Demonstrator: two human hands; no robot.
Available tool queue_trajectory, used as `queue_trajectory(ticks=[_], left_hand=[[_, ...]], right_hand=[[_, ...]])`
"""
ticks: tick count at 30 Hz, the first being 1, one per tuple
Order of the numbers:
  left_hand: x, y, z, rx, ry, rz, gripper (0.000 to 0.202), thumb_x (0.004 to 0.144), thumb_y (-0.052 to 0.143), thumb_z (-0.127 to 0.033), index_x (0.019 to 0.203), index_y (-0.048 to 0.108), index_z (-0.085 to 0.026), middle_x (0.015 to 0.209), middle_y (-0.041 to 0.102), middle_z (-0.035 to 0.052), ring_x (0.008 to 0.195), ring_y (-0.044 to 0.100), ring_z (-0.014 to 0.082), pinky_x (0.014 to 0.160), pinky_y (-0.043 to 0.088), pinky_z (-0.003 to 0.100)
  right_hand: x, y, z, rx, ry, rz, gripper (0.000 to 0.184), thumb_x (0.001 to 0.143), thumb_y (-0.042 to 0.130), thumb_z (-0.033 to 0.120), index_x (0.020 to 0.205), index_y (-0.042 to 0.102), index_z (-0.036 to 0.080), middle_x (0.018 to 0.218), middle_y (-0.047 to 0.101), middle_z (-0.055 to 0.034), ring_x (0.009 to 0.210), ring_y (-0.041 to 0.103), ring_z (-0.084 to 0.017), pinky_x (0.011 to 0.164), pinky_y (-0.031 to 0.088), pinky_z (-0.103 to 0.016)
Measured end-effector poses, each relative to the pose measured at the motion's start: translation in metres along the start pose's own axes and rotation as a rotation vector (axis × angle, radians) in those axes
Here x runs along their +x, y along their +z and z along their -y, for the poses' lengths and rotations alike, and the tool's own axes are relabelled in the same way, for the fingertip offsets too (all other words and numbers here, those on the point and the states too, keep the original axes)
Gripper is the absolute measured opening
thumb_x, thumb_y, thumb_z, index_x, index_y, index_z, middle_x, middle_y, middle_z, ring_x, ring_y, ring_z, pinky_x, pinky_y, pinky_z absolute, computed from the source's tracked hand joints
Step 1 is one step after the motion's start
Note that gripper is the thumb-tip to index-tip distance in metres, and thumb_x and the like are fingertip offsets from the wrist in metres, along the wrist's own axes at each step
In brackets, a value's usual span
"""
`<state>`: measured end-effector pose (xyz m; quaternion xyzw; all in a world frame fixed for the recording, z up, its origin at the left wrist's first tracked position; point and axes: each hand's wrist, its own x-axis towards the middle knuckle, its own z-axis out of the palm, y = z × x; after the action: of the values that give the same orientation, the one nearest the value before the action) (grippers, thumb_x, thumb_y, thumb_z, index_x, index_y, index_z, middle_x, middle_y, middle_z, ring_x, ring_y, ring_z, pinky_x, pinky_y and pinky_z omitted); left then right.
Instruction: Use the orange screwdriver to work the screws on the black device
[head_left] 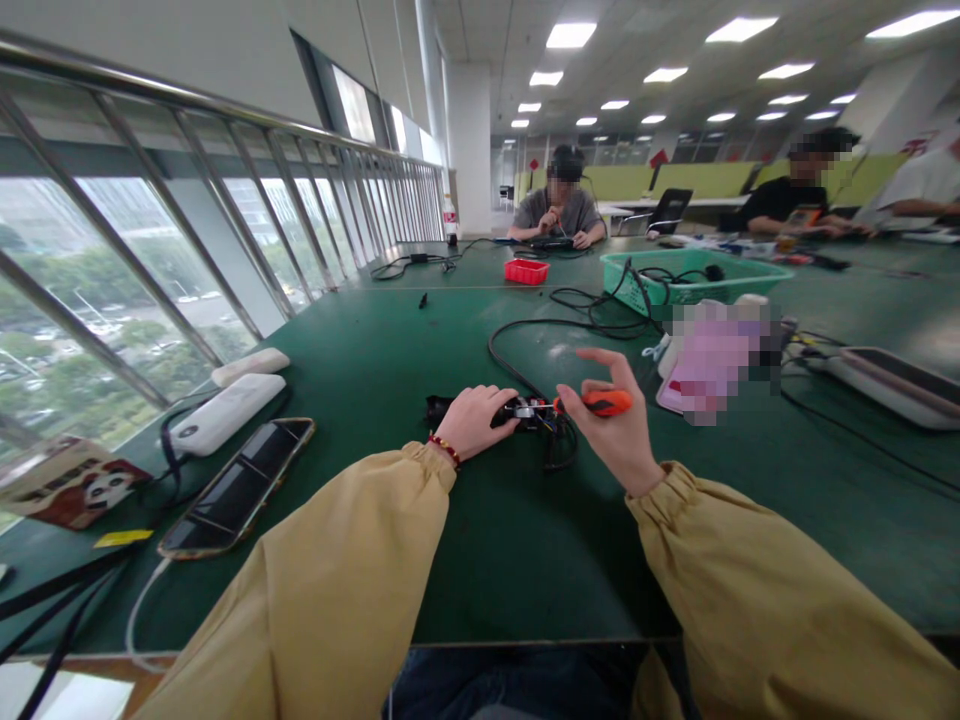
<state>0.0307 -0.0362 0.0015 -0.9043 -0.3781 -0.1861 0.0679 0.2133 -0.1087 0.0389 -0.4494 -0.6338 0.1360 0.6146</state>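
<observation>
A black corded device point(437, 408) lies on the green table, its right end opened up so that metal parts and coloured wires show. My left hand point(480, 418) is closed over its middle and presses it to the tabletop. Between the thumb and fingers of my right hand point(611, 425) is a screwdriver point(609, 402) with an orange and black handle, held nearly level. Its shaft points left, and the tip reaches the exposed inner parts. My right index finger is raised off the handle. What the device is cannot be made out; my left hand covers much of it.
A black cable point(501, 340) runs from the device toward a green basket point(694, 290) of cords. A small red tray point(526, 271) stands further back. To the left lie a phone point(238, 490) and a white power bank point(229, 413). Other people sit beyond.
</observation>
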Motion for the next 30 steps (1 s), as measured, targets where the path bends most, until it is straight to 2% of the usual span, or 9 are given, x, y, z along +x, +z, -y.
queue_trajectory(ticks=[2, 7, 12, 15, 17, 19, 22, 25, 30], left_hand=[[0.0, 0.0, 0.0, 0.001, 0.002, -0.002, 0.037, 0.083, 0.045, -0.041, 0.113, 0.05, -0.02, 0.096, 0.059, 0.0044, 0.085, 0.054, 0.0193, 0.074, 0.039, 0.032], [0.0, 0.0, 0.0, 0.002, 0.005, 0.0, 0.037, 0.083, 0.045, -0.04, 0.113, 0.05, -0.02, 0.095, 0.059, 0.0045, 0.085, 0.054, 0.0192, 0.073, 0.039, 0.031], [0.0, -0.001, -0.001, 0.012, 0.001, 0.006, 0.037, 0.083, 0.045, -0.041, 0.113, 0.05, -0.019, 0.096, 0.059, 0.0047, 0.084, 0.054, 0.0192, 0.073, 0.039, 0.031], [0.0, -0.002, -0.001, 0.01, 0.003, 0.014, 0.036, 0.084, 0.044, -0.04, 0.113, 0.05, -0.02, 0.095, 0.059, 0.0046, 0.084, 0.054, 0.019, 0.072, 0.039, 0.031], [0.0, -0.002, 0.0, 0.009, 0.008, 0.01, 0.037, 0.083, 0.046, -0.041, 0.113, 0.05, -0.02, 0.094, 0.059, 0.0044, 0.083, 0.054, 0.0192, 0.072, 0.039, 0.031], [-0.001, -0.002, 0.0, 0.006, 0.01, 0.004, 0.038, 0.083, 0.047, -0.042, 0.113, 0.05, -0.02, 0.095, 0.059, 0.0044, 0.084, 0.054, 0.0194, 0.072, 0.039, 0.031], [-0.001, -0.003, 0.0, -0.009, 0.006, 0.008, 0.039, 0.083, 0.047, -0.044, 0.114, 0.05, -0.021, 0.098, 0.059, 0.0043, 0.086, 0.054, 0.0194, 0.074, 0.039, 0.031], [-0.002, -0.004, 0.0, -0.016, 0.003, 0.013, 0.039, 0.083, 0.047, -0.046, 0.114, 0.049, -0.022, 0.099, 0.059, 0.0043, 0.087, 0.054, 0.0194, 0.074, 0.039, 0.032], [-0.002, -0.004, -0.001, -0.011, -0.003, 0.015, 0.04, 0.084, 0.046, -0.047, 0.115, 0.049, -0.022, 0.1, 0.058, 0.0044, 0.087, 0.054, 0.0194, 0.074, 0.038, 0.032]], right_hand=[[0.0, 0.0, 0.001, 0.022, 0.015, 0.013, 0.031, 0.075, 0.06, 0.023, 0.104, 0.049, 0.022, 0.053, 0.034, 0.0095, 0.044, 0.033, -0.008, 0.047, 0.033, -0.023], [0.001, 0.0, 0.001, 0.083, -0.025, -0.043, 0.055, 0.068, 0.065, 0.02, 0.117, 0.039, 0.024, 0.071, 0.046, 0.0051, 0.054, 0.044, -0.009, 0.05, 0.038, -0.023], [0.002, 0.0, 0.001, 0.045, 0.027, -0.012, 0.032, 0.073, 0.06, 0.022, 0.103, 0.049, 0.022, 0.057, 0.039, 0.0087, 0.046, 0.037, -0.007, 0.048, 0.035, -0.023], [0.003, 0.001, 0.0, 0.121, -0.009, -0.046, 0.051, 0.067, 0.064, 0.019, 0.114, 0.042, 0.024, 0.074, 0.048, 0.0042, 0.057, 0.046, -0.009, 0.052, 0.04, -0.023], [0.004, 0.001, -0.001, 0.116, -0.004, -0.048, 0.056, 0.067, 0.066, 0.021, 0.116, 0.039, 0.024, 0.076, 0.049, 0.0035, 0.058, 0.047, -0.01, 0.051, 0.04, -0.023], [0.005, 0.001, -0.002, 0.079, 0.024, -0.016, 0.042, 0.07, 0.064, 0.023, 0.107, 0.044, 0.022, 0.064, 0.046, 0.0065, 0.052, 0.043, -0.009, 0.049, 0.037, -0.023], [0.005, -0.002, -0.005, 0.033, 0.035, 0.007, 0.012, 0.075, 0.059, 0.024, 0.075, 0.048, 0.02, 0.054, 0.04, 0.0074, 0.047, 0.038, -0.008, 0.048, 0.033, -0.022], [0.007, -0.006, -0.007, 0.015, 0.022, -0.042, 0.021, 0.074, 0.057, 0.022, 0.06, 0.042, 0.019, 0.054, 0.039, 0.0061, 0.048, 0.037, -0.007, 0.048, 0.031, -0.022], [0.01, -0.01, -0.01, -0.005, 0.021, -0.08, 0.021, 0.072, 0.055, 0.016, 0.057, 0.041, 0.019, 0.052, 0.038, 0.0063, 0.048, 0.034, -0.007, 0.048, 0.029, -0.022]])
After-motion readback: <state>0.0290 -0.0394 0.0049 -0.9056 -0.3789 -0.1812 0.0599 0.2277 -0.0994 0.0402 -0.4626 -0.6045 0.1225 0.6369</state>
